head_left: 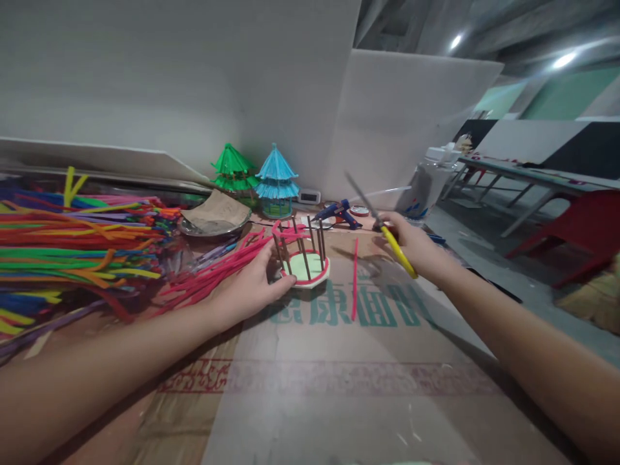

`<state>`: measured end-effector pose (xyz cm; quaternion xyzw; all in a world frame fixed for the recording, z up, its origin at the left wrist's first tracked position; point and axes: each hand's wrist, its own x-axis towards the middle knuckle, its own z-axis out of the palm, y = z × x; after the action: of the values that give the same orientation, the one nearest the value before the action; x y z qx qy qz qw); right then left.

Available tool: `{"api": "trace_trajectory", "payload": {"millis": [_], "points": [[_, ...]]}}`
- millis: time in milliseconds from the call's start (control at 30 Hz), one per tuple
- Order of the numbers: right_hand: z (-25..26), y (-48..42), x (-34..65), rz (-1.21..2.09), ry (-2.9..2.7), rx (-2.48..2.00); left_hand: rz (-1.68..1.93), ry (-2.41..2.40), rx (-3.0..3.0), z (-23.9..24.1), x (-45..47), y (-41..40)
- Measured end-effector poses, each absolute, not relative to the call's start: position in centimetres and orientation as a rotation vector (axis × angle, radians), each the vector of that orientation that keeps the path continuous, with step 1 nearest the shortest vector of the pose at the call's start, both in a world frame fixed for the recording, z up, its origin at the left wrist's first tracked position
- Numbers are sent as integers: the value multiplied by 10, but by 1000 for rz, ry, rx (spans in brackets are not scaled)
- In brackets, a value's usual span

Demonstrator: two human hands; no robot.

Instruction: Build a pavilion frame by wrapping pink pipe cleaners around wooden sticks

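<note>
My left hand (249, 281) grips the base of a small craft frame (304, 258): a pale green octagonal plate edged in pink, with several brown upright sticks and pink pipe cleaner wound round the top. My right hand (411, 245) is closed on yellow-handled scissors (382, 226), their blades pointing up and to the left, just right of the frame. A single pink pipe cleaner (355, 278) lies on the cardboard sheet (339, 361) between my hands.
Heaps of coloured pipe cleaners (82, 245) fill the left side. Green (234, 169) and blue (276, 181) finished pagoda models stand at the back by a white board. A blue glue gun (336, 212), a metal dish (213, 226) and a plastic jug (429, 181) sit nearby. A red chair (576, 232) stands to the right.
</note>
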<state>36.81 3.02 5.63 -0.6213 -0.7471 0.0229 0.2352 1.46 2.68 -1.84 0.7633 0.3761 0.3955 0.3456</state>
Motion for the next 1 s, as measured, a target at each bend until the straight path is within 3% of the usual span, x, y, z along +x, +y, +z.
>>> {"api": "trace_trajectory", "payload": {"millis": [267,500,1000], "points": [[76,-15,328,169,-2075,-1286,1065,817,1832,-18,17,30],[69,-25,309,-20,-2178,-1336,1144,747,1765,-18,22,31],[41,-20,299,90,-2247,-1401,1157,876,1741,-26,21,33]]}}
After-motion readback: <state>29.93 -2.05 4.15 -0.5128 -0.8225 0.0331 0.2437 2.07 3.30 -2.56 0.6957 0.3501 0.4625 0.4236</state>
